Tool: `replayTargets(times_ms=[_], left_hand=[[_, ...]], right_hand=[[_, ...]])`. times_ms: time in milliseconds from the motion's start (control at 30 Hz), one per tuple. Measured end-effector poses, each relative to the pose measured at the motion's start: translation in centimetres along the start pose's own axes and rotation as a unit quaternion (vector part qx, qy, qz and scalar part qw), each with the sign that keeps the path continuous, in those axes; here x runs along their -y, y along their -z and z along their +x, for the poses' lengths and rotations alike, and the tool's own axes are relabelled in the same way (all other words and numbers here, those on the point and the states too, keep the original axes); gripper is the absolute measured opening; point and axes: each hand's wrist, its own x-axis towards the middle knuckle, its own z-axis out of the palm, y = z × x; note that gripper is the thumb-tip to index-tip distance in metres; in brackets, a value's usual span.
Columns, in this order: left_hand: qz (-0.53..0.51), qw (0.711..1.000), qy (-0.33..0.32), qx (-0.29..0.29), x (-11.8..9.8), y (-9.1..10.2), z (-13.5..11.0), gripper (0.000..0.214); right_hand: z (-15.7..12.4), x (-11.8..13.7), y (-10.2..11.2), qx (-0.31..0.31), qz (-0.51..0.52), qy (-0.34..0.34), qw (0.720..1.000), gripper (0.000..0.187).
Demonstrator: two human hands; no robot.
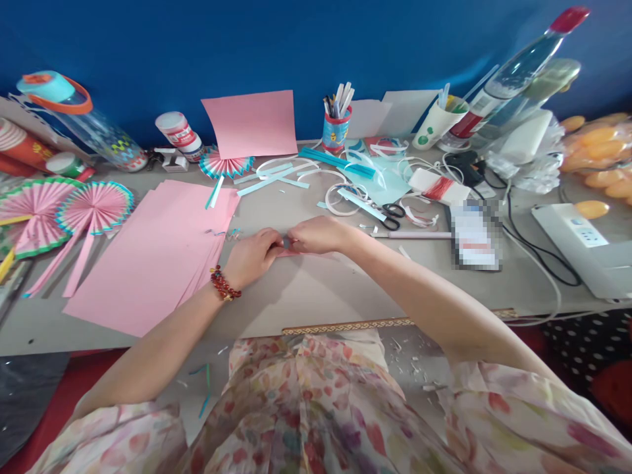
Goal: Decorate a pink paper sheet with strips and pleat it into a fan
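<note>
My left hand point(254, 255), with a beaded bracelet point(225, 284) at its wrist, is closed at the middle of the desk. Close beside it, my right hand point(316, 235) is closed too, fingers bent and pressed together. Both pinch a narrow piece of pink paper point(292, 253), mostly covered by the fingers. To the left lies a stack of pink paper sheets point(143, 257). Pleated pink paper fans point(95, 205) with coloured edges rest farther left. Black-handled scissors point(394, 214) lie right of my right hand among cut paper strips point(276, 179).
At the back stand a pen holder point(336, 128), a paper cup point(439, 123), a tall plastic bottle point(518, 62) and a water bottle point(93, 128). A phone point(475, 236), cables and a power strip point(575, 243) lie on the right. The desk's front edge point(345, 326) is near my lap.
</note>
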Motion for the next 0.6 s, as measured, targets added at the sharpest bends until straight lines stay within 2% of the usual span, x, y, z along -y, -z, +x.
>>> replayTargets(times_ms=[233,400,600], left_hand=[[0.061,0.998,-0.004,0.003,-0.4,-0.2,-0.4,0.015],[0.115,0.993,-0.027,0.001,-0.6,-0.7,-0.7,0.014],[0.151,0.988,-0.045,-0.003,-0.6,-1.1,-0.8,0.015]], right_hand=[[-0.1,0.1,-0.2,-0.005,0.002,-0.009,1.0,0.033],[0.2,0.0,-0.4,-0.01,-0.006,0.005,1.0,0.048],[0.1,0.0,-0.4,-0.012,-0.011,0.009,1.0,0.044]])
